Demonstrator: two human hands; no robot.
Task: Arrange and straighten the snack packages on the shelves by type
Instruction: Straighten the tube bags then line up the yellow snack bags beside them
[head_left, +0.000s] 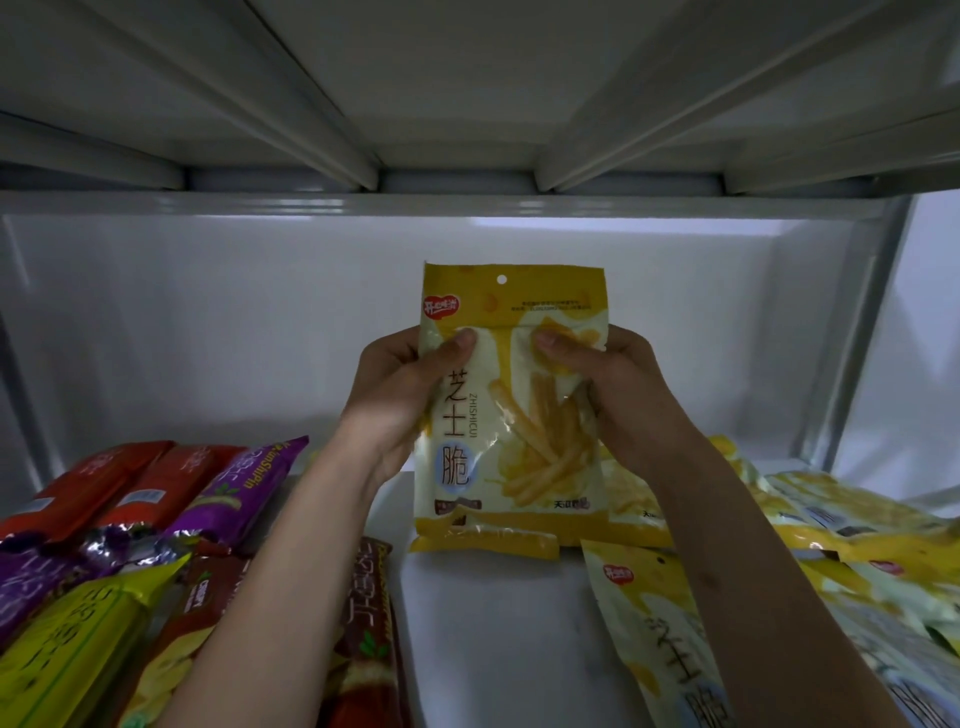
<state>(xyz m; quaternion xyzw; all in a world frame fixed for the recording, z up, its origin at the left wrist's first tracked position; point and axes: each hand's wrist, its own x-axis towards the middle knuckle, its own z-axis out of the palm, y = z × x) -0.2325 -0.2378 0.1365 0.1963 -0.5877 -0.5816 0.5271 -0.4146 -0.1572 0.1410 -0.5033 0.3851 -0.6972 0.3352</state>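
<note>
Between the two hands, a yellow and white snack bag (511, 395) is standing upright on the white shelf (498, 623), its bottom edge touching the shelf. The left hand (402, 395) and the right hand (608, 389) are gripping its sides, thumbs pressing on the front. The bag is showing the writing "ZHISHICUI", large Chinese characters and a picture of fried sticks. More bags of the same kind (810, 551) are lying flat in a loose pile at the right. At the left, red packages (104, 488), a purple package (244, 488), a yellow-green one (78, 639) and a brown one reading "CRISPY" (202, 608) are lying in rows.
</note>
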